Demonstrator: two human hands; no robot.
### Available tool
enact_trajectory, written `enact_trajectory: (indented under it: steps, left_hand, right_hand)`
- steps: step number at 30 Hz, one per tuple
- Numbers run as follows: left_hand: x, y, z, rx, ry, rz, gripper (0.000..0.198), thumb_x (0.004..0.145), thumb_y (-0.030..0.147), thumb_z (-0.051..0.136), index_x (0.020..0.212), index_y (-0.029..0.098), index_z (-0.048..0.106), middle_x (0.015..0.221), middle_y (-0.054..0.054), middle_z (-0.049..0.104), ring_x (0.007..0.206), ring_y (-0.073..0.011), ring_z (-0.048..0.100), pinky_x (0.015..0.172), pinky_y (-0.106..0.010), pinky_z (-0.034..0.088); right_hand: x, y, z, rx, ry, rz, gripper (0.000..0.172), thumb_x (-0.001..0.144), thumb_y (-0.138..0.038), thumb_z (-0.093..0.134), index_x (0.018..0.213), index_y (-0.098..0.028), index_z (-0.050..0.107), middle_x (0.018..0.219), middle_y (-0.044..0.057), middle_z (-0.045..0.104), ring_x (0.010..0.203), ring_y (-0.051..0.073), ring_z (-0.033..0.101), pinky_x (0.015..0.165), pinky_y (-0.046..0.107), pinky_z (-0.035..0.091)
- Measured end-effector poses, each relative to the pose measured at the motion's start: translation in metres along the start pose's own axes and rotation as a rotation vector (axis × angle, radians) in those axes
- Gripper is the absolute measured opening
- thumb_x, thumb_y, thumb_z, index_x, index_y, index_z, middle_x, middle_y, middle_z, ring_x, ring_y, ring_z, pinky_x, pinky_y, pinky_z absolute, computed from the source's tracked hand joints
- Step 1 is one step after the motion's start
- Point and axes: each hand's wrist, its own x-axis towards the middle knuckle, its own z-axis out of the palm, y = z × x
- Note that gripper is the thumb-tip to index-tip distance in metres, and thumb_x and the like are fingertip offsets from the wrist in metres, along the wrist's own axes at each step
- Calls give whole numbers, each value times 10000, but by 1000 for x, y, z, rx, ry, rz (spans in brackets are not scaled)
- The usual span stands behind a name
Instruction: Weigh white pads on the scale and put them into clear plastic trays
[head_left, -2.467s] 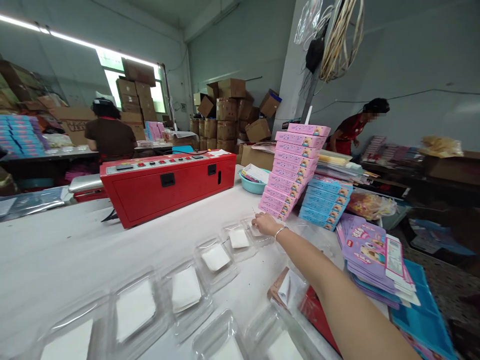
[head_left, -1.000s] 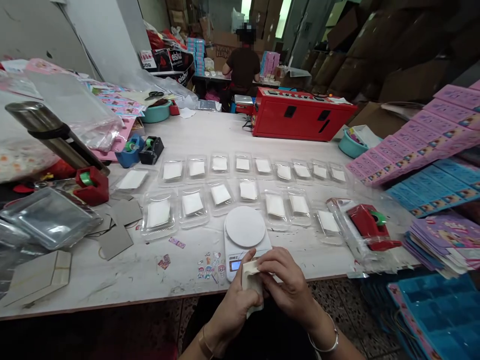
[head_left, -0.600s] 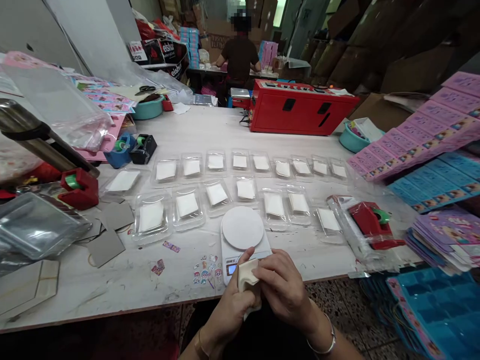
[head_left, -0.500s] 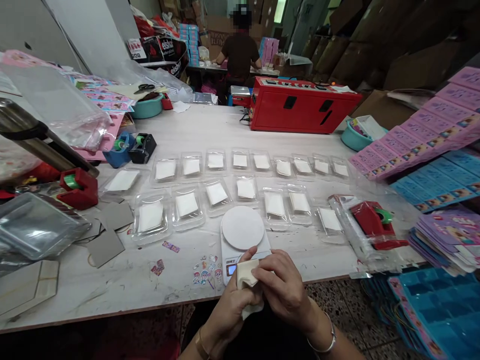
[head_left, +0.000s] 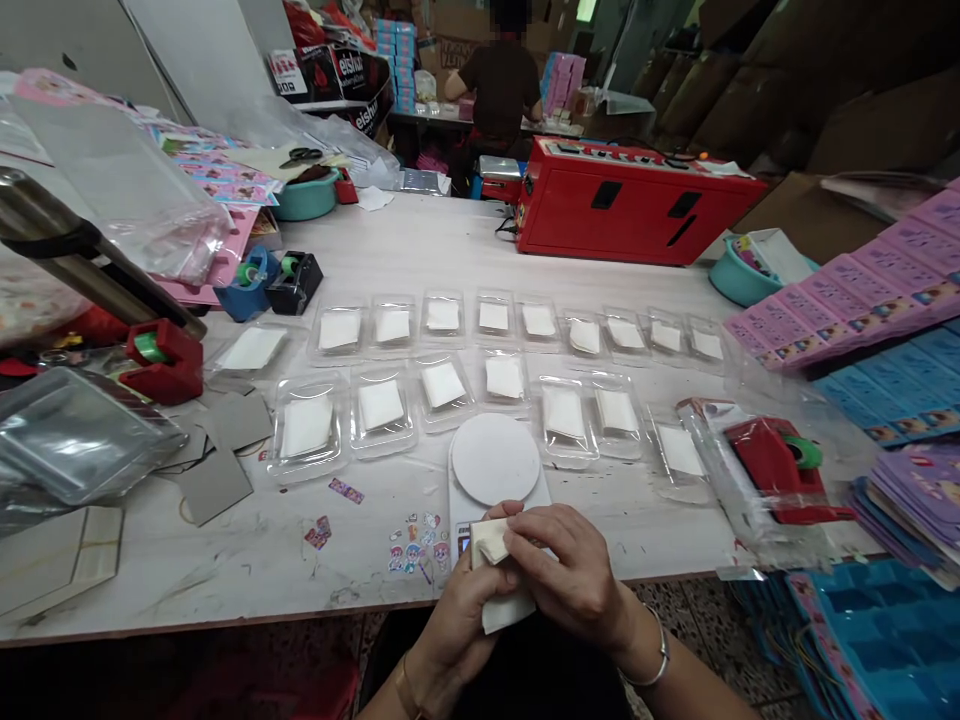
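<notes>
My left hand grips a small stack of cream paper sheets, its lower part sticking out below the thumb. The fingers of my right hand pinch the stack's upper sheets, whose edge is bent and lifted. Just beyond my hands stands a white kitchen scale with a round plate, its display partly hidden by my left hand. Around the scale, in two rows, lie several clear plastic trays, each with a small white stack in it.
Loose stickers and grey cards lie to the left. A red tape dispenser is at right, another red one at left. A red machine stands behind; a person sits farther back.
The view has shifted slightly, so the table things sit a little farther right. My hands still hold the stack, and its lower part is straighter and shows more below my left thumb.
</notes>
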Motion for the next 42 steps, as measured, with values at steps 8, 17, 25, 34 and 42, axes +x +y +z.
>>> enact_trajectory:
  steps: [8,17,25,34,42]
  left_hand:
    - [3,2,5,-73,36,-7,780,599,61,686,1348,197,517,1002,-55,682,828,-130,601,723,-203,440]
    - [8,7,-14,-135,21,9,696,683,317,805,1322,225,545,1099,-75,674,930,-238,640,850,-363,507]
    - [-12,17,-43,-58,239,-83,605,824,368,685,1360,162,497,1173,-172,664,1021,-331,646,799,-411,528]
    - [-8,35,-25,-45,-45,-99,762,727,229,648,1449,237,403,1120,-130,645,791,-209,607,670,-337,473]
    - [28,36,-10,-42,-57,-102,854,696,176,619,1485,246,299,1107,-127,656,761,-189,595,669,-326,445]
  right_hand:
    - [-2,7,5,-11,-23,-12,250,879,-74,495,1078,-142,629,859,88,676,805,189,605,676,329,482]
    - [21,27,-4,533,-325,487,111,926,-198,524,894,-189,631,827,41,688,758,152,624,688,274,500]
    - [57,108,14,720,-719,743,191,828,-320,645,758,-150,592,668,-24,575,607,99,513,580,223,436]
    - [82,130,30,307,-793,606,96,813,-130,598,730,-174,620,656,-20,591,599,113,479,569,238,317]
    - [83,127,37,151,-756,541,118,793,-101,599,709,-183,612,733,16,645,641,138,510,560,255,285]
